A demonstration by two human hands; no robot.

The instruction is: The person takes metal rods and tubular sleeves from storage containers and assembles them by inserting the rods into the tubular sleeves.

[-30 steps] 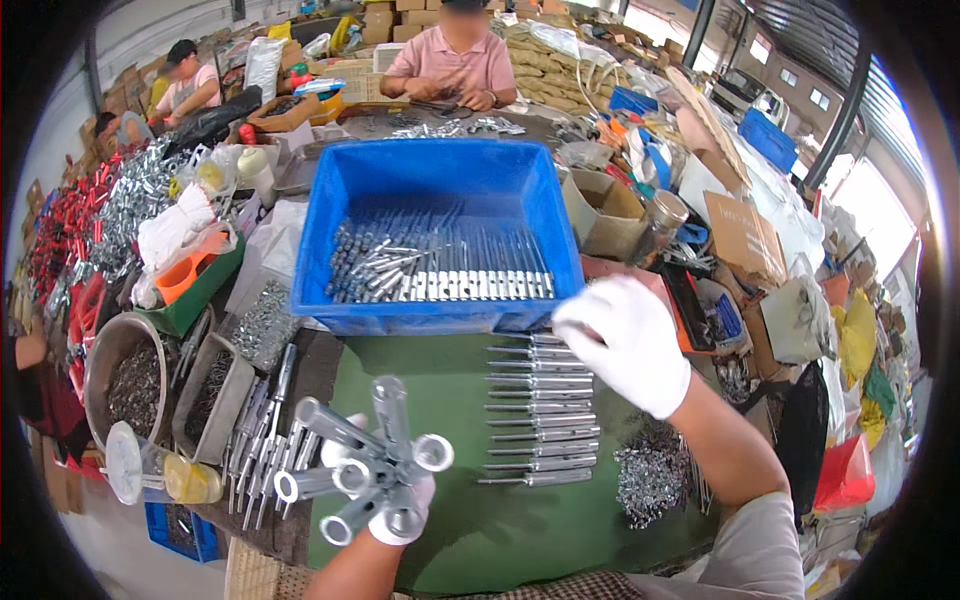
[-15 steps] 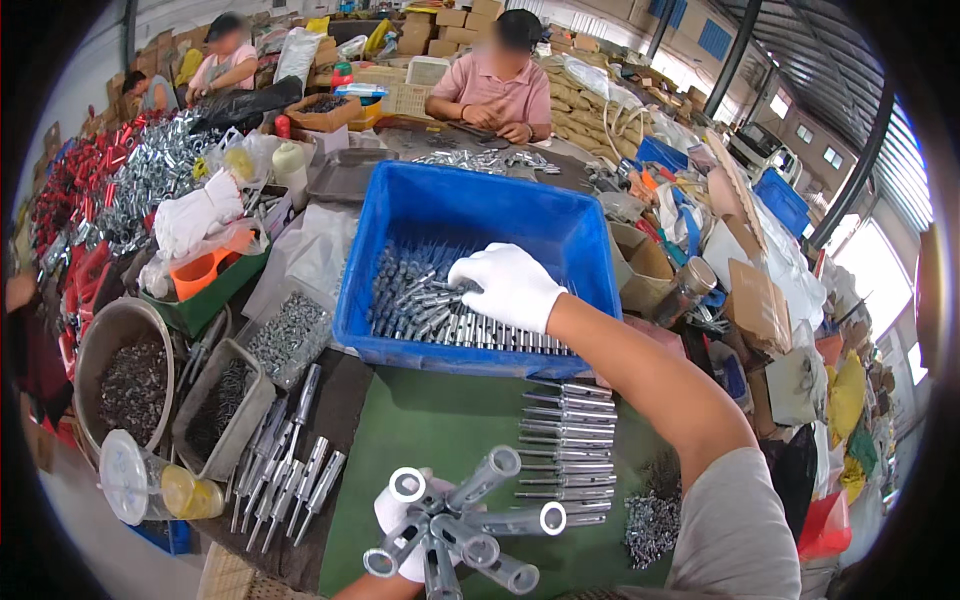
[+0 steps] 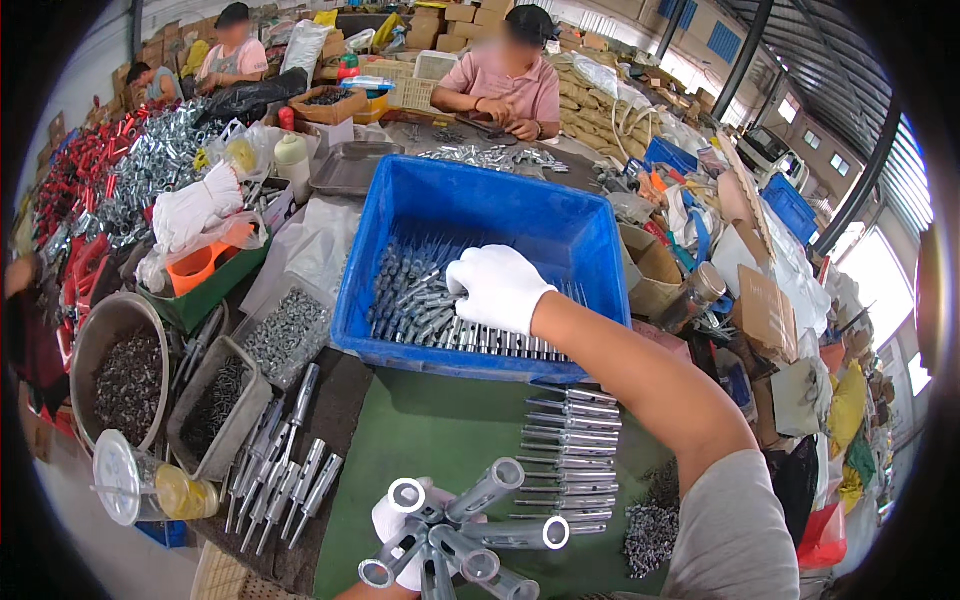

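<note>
My left hand (image 3: 386,520), in a white glove, is closed round a bunch of slotted metal tubes (image 3: 492,494). Their open ends fan outward and hide most of its fingers. In the blue bin (image 3: 470,366), my right hand (image 3: 502,288), also gloved in white, rests on a layer of metal tubes with thin rods (image 3: 412,300). Its fingers are curled down, and whatever they grip is hidden beneath them. Below the bin, a column of similar rodded tubes (image 3: 570,448) lies side by side on the green mat (image 3: 400,430).
More rodded tubes (image 3: 290,480) lie left of the mat. Beside them stand a grey tray (image 3: 252,400), a round tub (image 3: 80,375) and a clear plastic jar (image 3: 120,480). Small metal bits (image 3: 652,530) are heaped at the mat's right. A person (image 3: 505,85) works across the table.
The view has shifted slightly. My right hand stays low in the bin with its fingers curled, and my left hand keeps hold of the bunch of tubes.
</note>
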